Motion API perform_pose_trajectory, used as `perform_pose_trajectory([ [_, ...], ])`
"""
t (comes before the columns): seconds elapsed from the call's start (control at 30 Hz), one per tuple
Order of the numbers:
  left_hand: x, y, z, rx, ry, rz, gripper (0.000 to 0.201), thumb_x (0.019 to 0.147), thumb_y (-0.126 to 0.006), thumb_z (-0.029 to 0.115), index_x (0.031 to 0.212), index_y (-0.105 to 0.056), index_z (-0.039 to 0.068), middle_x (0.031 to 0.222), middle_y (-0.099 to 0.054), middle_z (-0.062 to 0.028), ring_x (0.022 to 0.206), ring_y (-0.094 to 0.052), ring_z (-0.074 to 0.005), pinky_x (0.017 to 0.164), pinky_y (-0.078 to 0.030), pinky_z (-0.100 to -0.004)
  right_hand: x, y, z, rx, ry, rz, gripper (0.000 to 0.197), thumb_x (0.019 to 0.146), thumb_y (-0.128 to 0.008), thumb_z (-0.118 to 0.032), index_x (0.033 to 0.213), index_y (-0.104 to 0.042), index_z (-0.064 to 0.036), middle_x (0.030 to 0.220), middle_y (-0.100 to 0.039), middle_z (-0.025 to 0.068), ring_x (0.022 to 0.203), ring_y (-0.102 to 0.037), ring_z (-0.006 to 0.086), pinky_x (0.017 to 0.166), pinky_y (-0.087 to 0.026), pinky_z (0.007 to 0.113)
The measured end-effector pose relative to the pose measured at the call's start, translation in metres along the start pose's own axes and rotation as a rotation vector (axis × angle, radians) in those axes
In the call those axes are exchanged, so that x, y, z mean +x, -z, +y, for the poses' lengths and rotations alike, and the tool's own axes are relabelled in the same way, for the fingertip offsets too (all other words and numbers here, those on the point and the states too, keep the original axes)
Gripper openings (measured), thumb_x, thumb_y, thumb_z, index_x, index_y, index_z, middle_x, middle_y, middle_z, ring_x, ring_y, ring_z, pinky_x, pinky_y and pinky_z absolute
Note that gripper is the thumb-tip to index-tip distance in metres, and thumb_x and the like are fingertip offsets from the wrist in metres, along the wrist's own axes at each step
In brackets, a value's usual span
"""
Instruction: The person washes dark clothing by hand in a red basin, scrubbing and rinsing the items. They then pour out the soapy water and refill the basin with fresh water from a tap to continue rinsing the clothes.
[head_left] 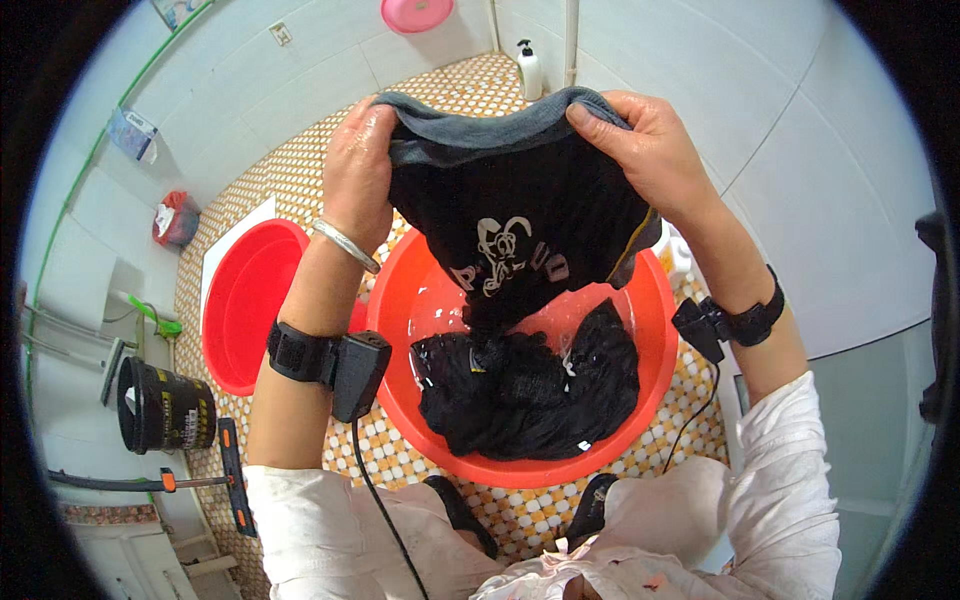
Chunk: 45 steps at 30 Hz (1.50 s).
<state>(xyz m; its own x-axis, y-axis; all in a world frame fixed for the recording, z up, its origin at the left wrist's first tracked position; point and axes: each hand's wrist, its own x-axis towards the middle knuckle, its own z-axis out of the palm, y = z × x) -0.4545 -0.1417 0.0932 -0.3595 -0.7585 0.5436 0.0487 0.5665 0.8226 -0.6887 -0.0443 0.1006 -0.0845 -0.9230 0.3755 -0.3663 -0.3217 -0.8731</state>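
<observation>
A wet black garment point(510, 200) with a grey lining or band along its top edge and a pale figure printed on it is stretched between my hands. My left hand point(360, 170) is closed on one end of the grey edge, and my right hand point(655, 145) grips the other end with the thumb on top. The garment's lower part hangs down into a large orange-red basin point(655, 370). More dark wet clothes point(530, 400) lie in the basin in some water. Whether the held garment is a top or shorts cannot be made out.
To the left stands a red tub point(255, 310), with a black bucket point(165, 405) and a squeegee-like tool point(235, 475) nearer me. A white pump bottle point(528, 70) stands at the far wall near a pipe. A white jug point(675, 255) is partly hidden behind the basin.
</observation>
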Motion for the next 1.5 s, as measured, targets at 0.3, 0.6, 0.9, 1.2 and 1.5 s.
perform_pose_trajectory([
  [0.3, -0.007, 0.019, 0.017, -0.291, 0.287, -0.07, 0.015, 0.084, -0.054, 0.012, 0.093, -0.057, 0.002, 0.087, -0.059, -0.0034, 0.08, -0.055, -0.0118, 0.074, -0.045, -0.0253, 0.025, 0.026, -0.053, -0.041, 0.003, -0.037, 0.023, 0.081, -0.067, -0.025, 0.085, -0.065, -0.0033, 0.074, -0.062, -0.0016, 0.067, -0.056, 0.0053, 0.062, -0.046, 0.021],
  [0.6, -0.057, 0.007, -0.004, -0.534, 0.699, -0.469, 0.056, 0.063, -0.071, -0.003, 0.115, -0.049, 0.001, 0.106, -0.06, -0.0057, 0.099, -0.057, -0.0158, 0.092, -0.042, -0.0289, -0.005, 0.018, 0.065, 0.062, -0.2, -0.373, 0.019, 0.072, -0.072, -0.019, 0.08, -0.065, -0.003, 0.073, -0.063, -0.0002, 0.069, -0.056, 0.0071, 0.067, -0.045, 0.023],
  [0.9, -0.123, -0.03, -0.252, -0.196, 1.219, 0.03, 0.008, 0.08, -0.054, 0.005, 0.083, -0.061, 0.004, 0.078, -0.062, -0.0068, 0.072, -0.06, -0.0195, 0.065, -0.049, -0.0342, -0.012, -0.059, 0.313, -0.527, -0.389, -0.419, 0.032, 0.078, -0.059, -0.037, 0.072, -0.064, -0.0056, 0.074, -0.061, 0.0197, 0.068, -0.06, 0.0317, 0.063, -0.047, 0.043],
  [1.2, -0.219, -0.05, -0.381, 0.537, 0.758, -0.526, 0.034, 0.073, -0.064, 0.007, 0.106, -0.062, 0.011, 0.105, -0.062, -0.016, 0.098, -0.059, -0.0289, 0.087, -0.045, -0.034, -0.073, -0.138, 0.383, -0.795, -0.257, -0.646, 0.04, 0.075, -0.064, -0.038, 0.11, -0.059, -0.0178, 0.123, -0.043, 0.0175, 0.115, -0.041, 0.0412, 0.084, -0.046, 0.043],
  [1.5, -0.214, -0.079, -0.382, -1.02, 1.138, 0.217, 0.036, 0.09, -0.042, 0.032, 0.113, -0.054, 0.007, 0.107, -0.059, -0.0084, 0.1, -0.056, -0.0268, 0.087, -0.045, -0.0419, -0.044, -0.21, 0.342, 0.308, -0.637, -0.143, 0.029, 0.064, -0.068, -0.004, 0.092, -0.061, -0.0051, 0.084, -0.06, 0.0065, 0.081, -0.056, 0.0178, 0.072, -0.046, 0.032],
])
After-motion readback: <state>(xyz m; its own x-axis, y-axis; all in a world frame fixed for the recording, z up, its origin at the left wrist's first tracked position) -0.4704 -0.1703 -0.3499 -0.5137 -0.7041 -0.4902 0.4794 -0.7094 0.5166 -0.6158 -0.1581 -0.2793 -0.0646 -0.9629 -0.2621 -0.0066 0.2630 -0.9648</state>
